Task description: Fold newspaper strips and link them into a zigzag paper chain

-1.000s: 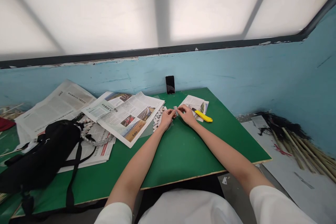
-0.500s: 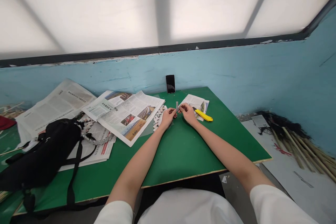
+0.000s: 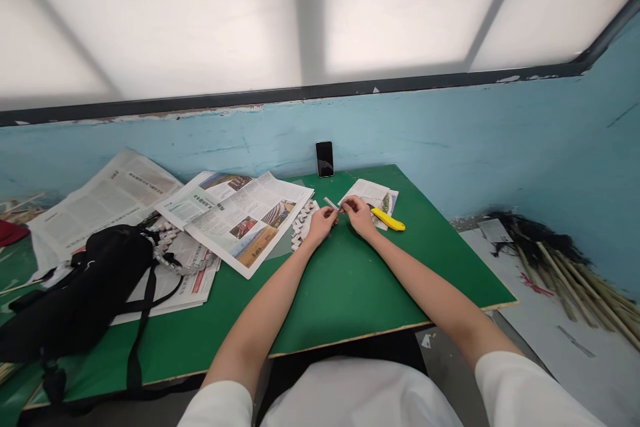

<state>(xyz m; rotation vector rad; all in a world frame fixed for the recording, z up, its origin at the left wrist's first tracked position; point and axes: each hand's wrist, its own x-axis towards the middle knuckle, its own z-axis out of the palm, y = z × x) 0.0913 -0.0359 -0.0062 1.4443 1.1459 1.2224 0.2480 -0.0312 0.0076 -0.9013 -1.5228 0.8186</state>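
Head | left hand (image 3: 320,223), right hand (image 3: 356,213) pinch one paper strip (image 3: 331,203) | one yellow cutter (image 3: 389,219)

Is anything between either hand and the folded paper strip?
Nothing visible. Both the left hand and right hand pinch the folded paper strip directly; the yellow utility knife lies apart, to their right.

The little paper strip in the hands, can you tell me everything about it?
The paper strip is small, narrow and greyish, like folded newspaper. It looks flat. The left hand and right hand pinch it at their fingertips. Its free end sticks out, tilted toward the wall, and it is lifted just above the green table.
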